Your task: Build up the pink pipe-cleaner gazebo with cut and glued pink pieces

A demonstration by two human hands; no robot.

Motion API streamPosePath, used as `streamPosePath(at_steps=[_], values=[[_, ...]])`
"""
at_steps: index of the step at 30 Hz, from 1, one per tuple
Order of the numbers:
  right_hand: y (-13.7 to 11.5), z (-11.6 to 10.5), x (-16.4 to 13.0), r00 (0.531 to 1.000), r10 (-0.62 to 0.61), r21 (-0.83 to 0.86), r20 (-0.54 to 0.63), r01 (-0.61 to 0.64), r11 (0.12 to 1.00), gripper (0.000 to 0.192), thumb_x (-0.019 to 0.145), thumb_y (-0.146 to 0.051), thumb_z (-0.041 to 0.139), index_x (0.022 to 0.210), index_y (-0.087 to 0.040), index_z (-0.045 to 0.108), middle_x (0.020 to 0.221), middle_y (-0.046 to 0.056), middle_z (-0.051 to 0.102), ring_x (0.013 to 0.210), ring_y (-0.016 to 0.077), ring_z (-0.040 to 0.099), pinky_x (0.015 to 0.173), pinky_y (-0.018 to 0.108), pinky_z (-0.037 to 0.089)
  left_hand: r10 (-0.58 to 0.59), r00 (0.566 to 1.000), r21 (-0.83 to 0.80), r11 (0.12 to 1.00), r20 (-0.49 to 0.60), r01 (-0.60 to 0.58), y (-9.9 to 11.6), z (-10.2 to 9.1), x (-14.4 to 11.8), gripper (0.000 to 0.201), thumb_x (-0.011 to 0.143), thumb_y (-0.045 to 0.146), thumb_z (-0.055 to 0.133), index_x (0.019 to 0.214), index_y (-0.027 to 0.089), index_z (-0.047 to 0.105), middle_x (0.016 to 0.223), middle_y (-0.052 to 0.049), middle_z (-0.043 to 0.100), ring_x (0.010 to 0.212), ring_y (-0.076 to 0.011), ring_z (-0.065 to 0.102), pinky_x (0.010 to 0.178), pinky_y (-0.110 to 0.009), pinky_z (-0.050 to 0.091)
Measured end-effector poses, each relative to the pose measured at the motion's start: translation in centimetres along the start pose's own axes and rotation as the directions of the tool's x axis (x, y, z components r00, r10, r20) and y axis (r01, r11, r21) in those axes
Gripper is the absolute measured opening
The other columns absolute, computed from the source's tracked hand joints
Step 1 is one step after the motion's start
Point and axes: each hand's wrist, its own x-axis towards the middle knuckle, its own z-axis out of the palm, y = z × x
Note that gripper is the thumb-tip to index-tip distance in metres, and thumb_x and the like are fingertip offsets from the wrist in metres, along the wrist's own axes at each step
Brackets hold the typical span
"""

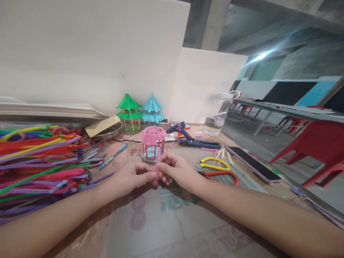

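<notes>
You are pinching 1 pink strip (158, 157) roughly upright between the fingertips of your left hand (139, 175) and right hand (174, 167), and it is standing just in front of the pink model pavilion (149, 139). To your right, yellow-and-orange-handled scissors (215, 158) are lying near a phone (254, 163), while farther back a green pavilion (129, 104) and a blue pavilion (152, 104) are standing side by side.

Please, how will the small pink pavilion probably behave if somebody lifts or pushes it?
The pink pavilion is probably light, as its sides are mostly open. It may be fragile, because thin posts carry the roof. Pushed gently, it would likely slide rather than tip, since its base looks flat and wide.
</notes>
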Motion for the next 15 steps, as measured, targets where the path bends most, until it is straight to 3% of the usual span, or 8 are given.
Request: streamPosePath(at_steps=[5,15], values=[[-0.12,-0.01,-0.19,0.999,0.032,0.062,0.02,-0.033,0.998,0.047,0.061,-0.053,0.072,0.078,-0.018,0.045,0.051,-0.008,0.057,0.04,0.0055,0.051,0.039,0.017,0.042,-0.005,1.0,-0.022,1.0,0.008,0.005,0.36,0.19,-0.07,0.03,0.074,0.046,0.06,0.075,0.017,0.067,0.074,-0.003,0.072,0.067,-0.015,0.062,0.056,-0.022,0.042],[0.23,-0.04,0.08,0.999,0.038,0.017,-0.003,-0.038,0.999,0.042,0.063,-0.049,0.071,0.076,-0.018,0.047,0.05,-0.008,0.056,0.039,0.0051,0.049,0.038,0.016,0.039,0.0,1.0,0.037,0.999,-0.029,0.001,0.85,0.2,-0.2,0.028,0.075,0.042,0.058,0.07,0.016,0.068,0.072,-0.002,0.071,0.064,-0.0139,0.06,0.054,-0.021,0.041]])
